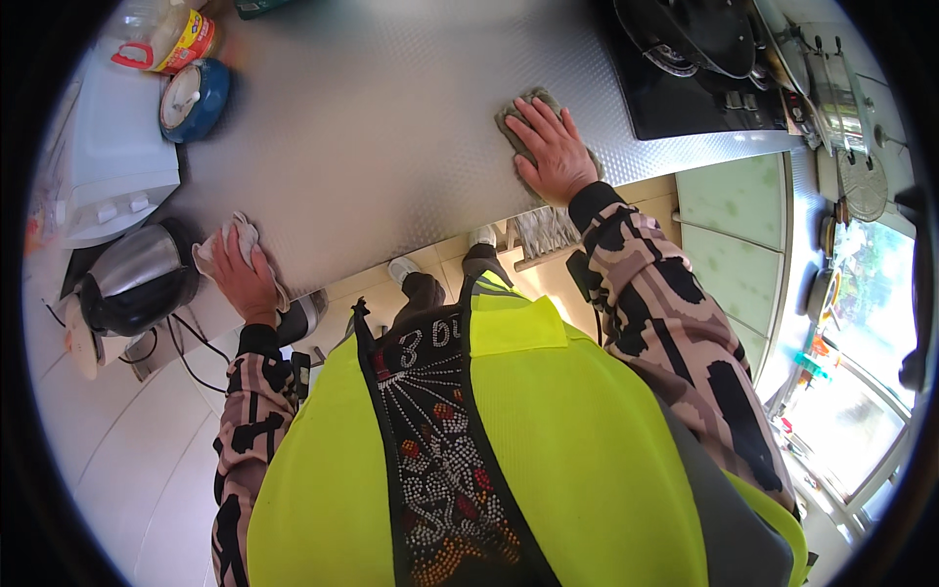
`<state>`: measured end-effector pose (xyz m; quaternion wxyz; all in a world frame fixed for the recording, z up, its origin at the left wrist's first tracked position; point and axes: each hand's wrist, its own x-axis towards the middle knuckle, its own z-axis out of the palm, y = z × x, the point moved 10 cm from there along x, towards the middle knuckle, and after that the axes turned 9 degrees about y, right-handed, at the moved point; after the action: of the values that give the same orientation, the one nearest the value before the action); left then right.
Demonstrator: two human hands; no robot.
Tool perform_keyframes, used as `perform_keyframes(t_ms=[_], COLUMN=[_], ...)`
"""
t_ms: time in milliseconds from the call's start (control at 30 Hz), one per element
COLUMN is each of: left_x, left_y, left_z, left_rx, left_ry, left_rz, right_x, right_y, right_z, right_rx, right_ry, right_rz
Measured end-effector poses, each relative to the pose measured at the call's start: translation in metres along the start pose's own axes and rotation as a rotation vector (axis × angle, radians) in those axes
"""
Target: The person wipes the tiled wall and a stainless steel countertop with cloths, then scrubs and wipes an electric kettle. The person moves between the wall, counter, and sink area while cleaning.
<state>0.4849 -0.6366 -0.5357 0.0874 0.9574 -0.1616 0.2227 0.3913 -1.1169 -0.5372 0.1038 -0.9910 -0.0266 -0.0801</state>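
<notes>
My right hand (554, 158) lies spread over a folded grey-green cloth (511, 117), pressing it onto the metal-topped counter (367, 147) a little left of the hob. At the counter's front left, my left hand (244, 282) rests on a crumpled pale cloth (205, 258), its fingers over the fabric. That cloth sits by the counter's edge, close to a black and silver electric kettle (139, 268). The palms hide part of both cloths.
On the left stand a white appliance (121, 147), a blue lidded pot (194, 103) and a large plastic bottle (169, 40) with a red handle. A black wok (697, 33) sits on the black hob (682, 110) at right. Pale green cabinet doors (726, 242) are below.
</notes>
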Motion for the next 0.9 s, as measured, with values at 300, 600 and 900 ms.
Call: perform_keyframes(t_ms=[300, 600, 900], left_x=[-0.007, 0.024, 0.018], left_y=[0.049, 0.302, 0.393], left_z=[0.004, 0.042, 0.033], left_rx=[0.222, -0.231, -0.507], left_ry=[0.132, -0.027, -0.215], left_rz=[-0.316, 0.224, 0.521], right_x=[0.019, 0.019, 0.017], right_y=[0.028, 0.027, 0.024], right_z=[-0.001, -0.005, -0.007], right_rx=[0.021, 0.077, 0.076], right_ry=[0.106, 0.147, 0.169], right_rz=[0.021, 0.044, 0.047])
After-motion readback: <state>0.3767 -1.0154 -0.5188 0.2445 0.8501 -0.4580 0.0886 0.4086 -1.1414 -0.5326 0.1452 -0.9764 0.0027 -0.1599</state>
